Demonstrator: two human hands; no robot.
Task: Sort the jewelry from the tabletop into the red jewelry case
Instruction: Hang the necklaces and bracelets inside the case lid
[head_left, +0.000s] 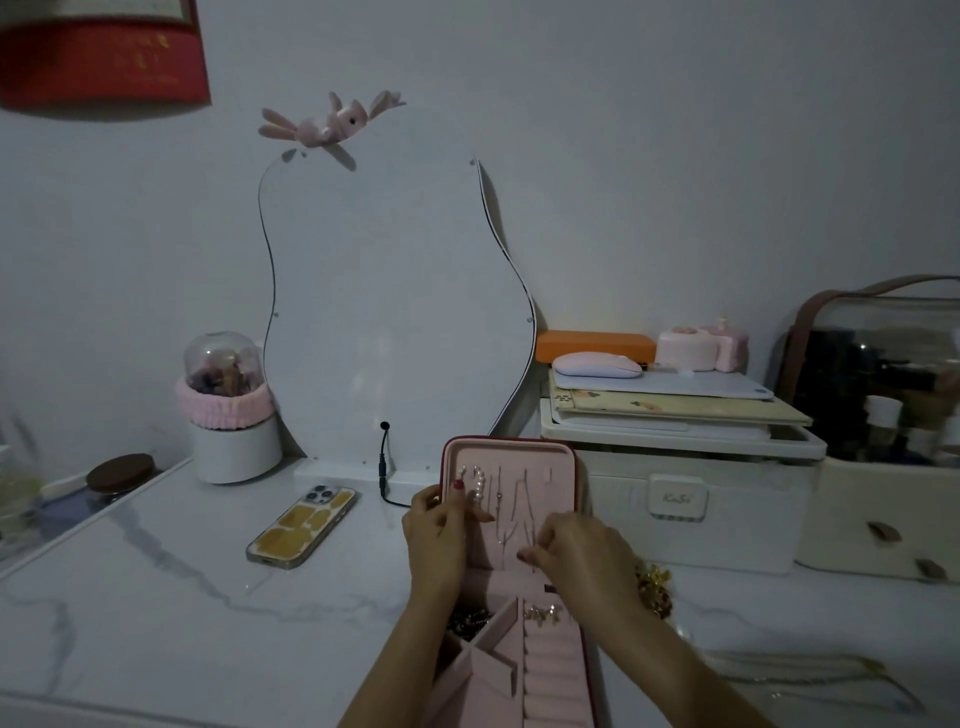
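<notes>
Hanging a thin chain necklace (511, 512) in the upright lid of the red jewelry case (569, 457), by the look of it. The case stands open on the marble tabletop (182, 597) in front of the mirror (395, 291), its pink ring rolls and compartments lying flat below. Her left hand (436, 530) grips the lid's left edge, thumb curled over it beside the pearl strand (478, 486). Her right hand (576, 551) has fingertips pinched together low on the lid, I'd guess on the chain's end, too fine to be sure. My tip: keep that lid braced, pull the chain straight down so it doesn't cross its neighbours, then tuck the end into the pocket. More gold pieces (655, 584) wait just right of the case; the phone (303, 525) lies well clear.
</notes>
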